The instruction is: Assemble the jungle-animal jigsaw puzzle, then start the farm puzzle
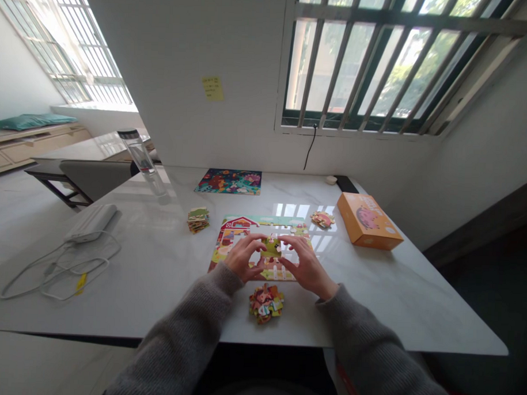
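Between both hands, a green puzzle piece [271, 247] is held above a partly filled farm puzzle [232, 224] with a red barn at its upper left. My left hand [246, 257] grips the piece's left side with bent fingers. On the right side, my right hand [305, 264] has its fingertips at the piece's edge. A heap of loose pieces [265, 303] lies just below the puzzle, near the table's front edge. One stack of pieces [197, 219] stands left of the puzzle, and a small pile [322, 219] lies to its upper right.
An orange box [369, 221] stands at the right. A dark colourful picture board [230, 182] lies at the back. A glass bottle [139, 153] is at the back left, with a white device [91, 222] and looped cables [56, 271] on the left.
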The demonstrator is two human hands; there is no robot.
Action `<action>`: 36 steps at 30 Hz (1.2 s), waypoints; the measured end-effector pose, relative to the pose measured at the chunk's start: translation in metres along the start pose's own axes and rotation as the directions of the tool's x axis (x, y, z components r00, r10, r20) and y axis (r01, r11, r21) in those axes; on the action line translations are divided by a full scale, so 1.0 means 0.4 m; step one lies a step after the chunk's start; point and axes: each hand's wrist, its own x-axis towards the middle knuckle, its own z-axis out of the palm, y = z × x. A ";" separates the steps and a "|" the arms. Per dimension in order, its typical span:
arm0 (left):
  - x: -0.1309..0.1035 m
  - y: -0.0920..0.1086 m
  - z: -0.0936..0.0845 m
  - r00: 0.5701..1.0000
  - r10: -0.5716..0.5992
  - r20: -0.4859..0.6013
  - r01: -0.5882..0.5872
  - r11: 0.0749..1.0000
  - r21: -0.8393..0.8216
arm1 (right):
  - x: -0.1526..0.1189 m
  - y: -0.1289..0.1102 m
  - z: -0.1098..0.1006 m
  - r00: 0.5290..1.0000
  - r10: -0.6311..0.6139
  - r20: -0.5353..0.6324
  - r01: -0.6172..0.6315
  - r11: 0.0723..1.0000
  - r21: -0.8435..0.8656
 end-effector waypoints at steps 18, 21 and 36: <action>-0.007 -0.017 0.006 0.960 -0.151 0.235 0.095 0.967 0.234 | -0.003 0.003 0.012 0.987 0.034 0.158 -0.011 0.990 -0.144; -0.008 -0.020 0.005 0.963 -0.135 0.233 0.085 0.974 0.210 | -0.004 0.006 0.013 0.986 0.037 0.163 -0.016 0.992 -0.129; -0.032 -0.049 0.013 0.912 -0.258 0.318 0.153 0.935 0.320 | 0.152 0.162 0.015 0.966 0.044 0.254 0.027 0.963 -0.270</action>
